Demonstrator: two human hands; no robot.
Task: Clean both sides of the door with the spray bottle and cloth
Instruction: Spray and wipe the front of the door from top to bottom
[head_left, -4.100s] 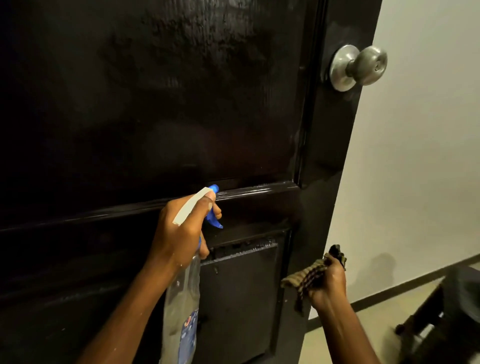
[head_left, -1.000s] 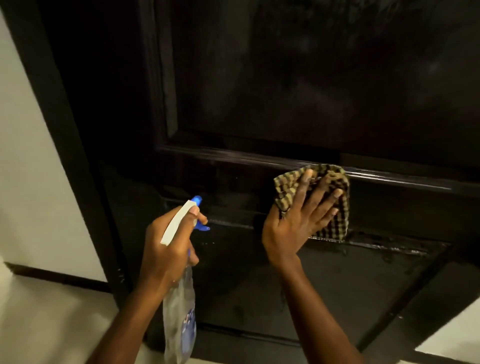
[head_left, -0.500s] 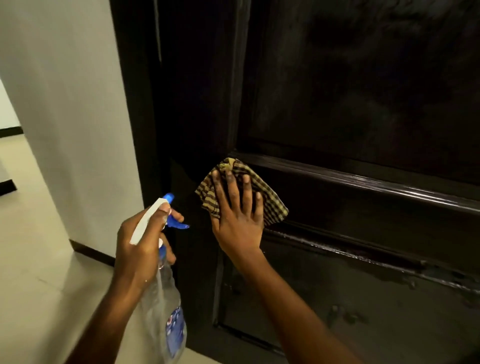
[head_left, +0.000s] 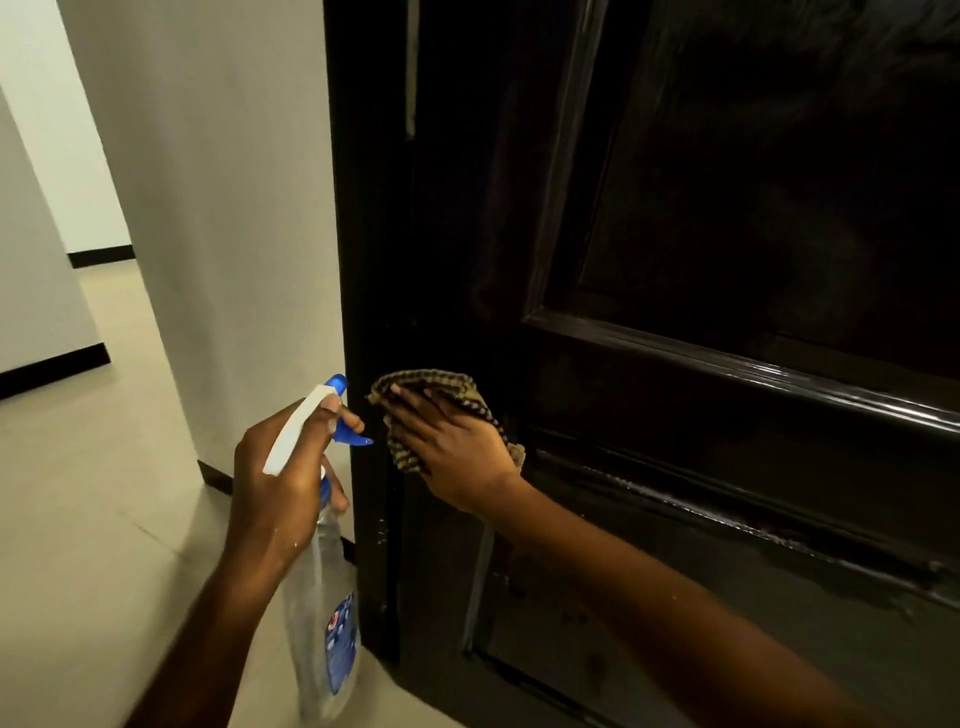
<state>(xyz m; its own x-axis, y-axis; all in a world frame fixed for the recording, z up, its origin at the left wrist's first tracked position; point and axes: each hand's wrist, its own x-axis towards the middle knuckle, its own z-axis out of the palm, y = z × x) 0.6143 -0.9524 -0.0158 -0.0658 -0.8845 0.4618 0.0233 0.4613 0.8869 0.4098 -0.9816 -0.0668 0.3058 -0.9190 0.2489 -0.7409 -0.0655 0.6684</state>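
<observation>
A: What stood to the left of the door (head_left: 753, 208)?
B: A pale wall (head_left: 234, 208) met its dark frame, and a beige tiled floor (head_left: 78, 519) ran away beyond that.
A: And the spray bottle (head_left: 311, 613)?
B: It hung just left of the door's edge, not touching the wood. The left hand (head_left: 275, 488) had its fingers clamped round the neck. One lay over the white head and another hooked at the blue trigger, with the nozzle aimed at the door. I'd judge it was held ready so a squirt could follow without a change of grip.
A: Anything readable on it?
B: There was a blue label with white and red marks low on the clear body, too blurred to make out any brand.
A: The cloth?
B: The checked cloth (head_left: 431, 382) lay flat on the door's left upright, level with the rail between the panels. The right hand (head_left: 457, 452) pressed it there with fingers straight and close together, not pinching, probably to wipe a broad patch.
A: Further right?
B: Wet streaks and drips glinted on the door's lower panel (head_left: 727, 649), so that part looked unwiped
</observation>
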